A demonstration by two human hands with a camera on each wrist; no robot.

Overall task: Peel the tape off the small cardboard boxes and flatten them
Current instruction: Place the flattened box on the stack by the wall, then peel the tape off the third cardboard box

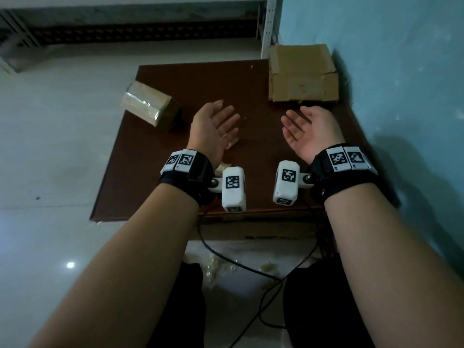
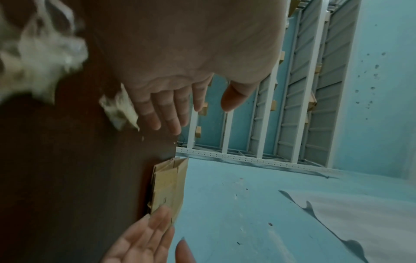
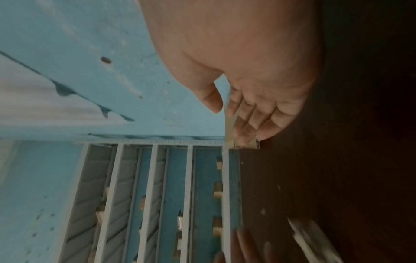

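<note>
A small taped cardboard box (image 1: 150,104) stands at the far left edge of the dark brown table (image 1: 208,79), shiny tape across its top. Flattened cardboard (image 1: 302,74) lies stacked at the far right corner, seen edge-on as flattened cardboard (image 2: 167,185) in the left wrist view. My left hand (image 1: 216,125) and right hand (image 1: 307,129) hover palm-up over the middle of the table, fingers straight, holding nothing. A crumpled tape scrap (image 1: 229,141) lies just beside the left hand; the same tape scrap (image 2: 119,108) shows next to its fingers (image 2: 166,110).
A blue wall (image 1: 401,71) runs close along the table's right side. A white metal shelf post (image 1: 268,23) stands behind the far corner. Crumpled tape bits (image 1: 218,268) and black cables (image 1: 251,270) lie on the pale tiled floor by my legs.
</note>
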